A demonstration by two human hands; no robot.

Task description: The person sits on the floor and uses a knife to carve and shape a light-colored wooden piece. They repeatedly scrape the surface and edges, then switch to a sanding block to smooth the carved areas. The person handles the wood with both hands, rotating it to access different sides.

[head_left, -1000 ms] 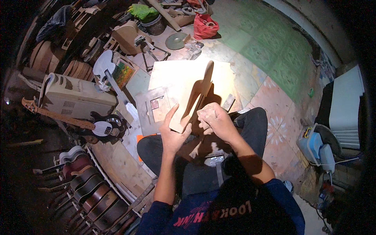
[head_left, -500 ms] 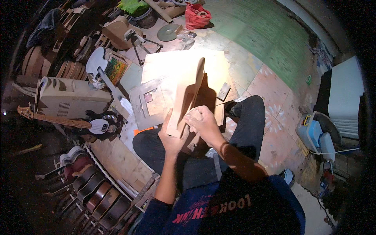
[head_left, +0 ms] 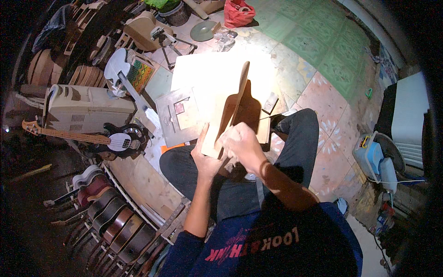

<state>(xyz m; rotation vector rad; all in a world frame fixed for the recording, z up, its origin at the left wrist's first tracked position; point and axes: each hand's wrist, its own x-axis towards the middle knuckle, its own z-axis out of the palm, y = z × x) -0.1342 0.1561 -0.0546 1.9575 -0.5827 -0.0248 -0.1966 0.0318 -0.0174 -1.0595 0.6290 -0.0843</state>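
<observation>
A long pale wooden piece with a slim upright end (head_left: pixel 242 83), shaped like an instrument neck, stands tilted over a brightly lit board (head_left: pixel 194 67). My left hand (head_left: pixel 206 159) grips its broad lower end from the left, fingers wrapped on it. My right hand (head_left: pixel 242 145) is closed against the piece's right side, just beside my left hand; a small pale piece seems pinched in it, mostly hidden by the fingers. A metal template with cutouts (head_left: pixel 168 124) lies left of the board, and a small block (head_left: pixel 270 104) sits at its right.
A black bass guitar (head_left: pixel 122 143) and a white guitar body (head_left: pixel 115 67) lie at left, with a rack of guitars (head_left: pixel 110 212) below them. A beige appliance (head_left: pixel 87 111), red bag (head_left: pixel 237 14) and green disc (head_left: pixel 202 31) are farther off. A blue container (head_left: pixel 376 154) is at right.
My right hand has moved left and lower along the wooden piece, onto its lower part beside my left hand. The view has shifted slightly. My left hand keeps its grip.
</observation>
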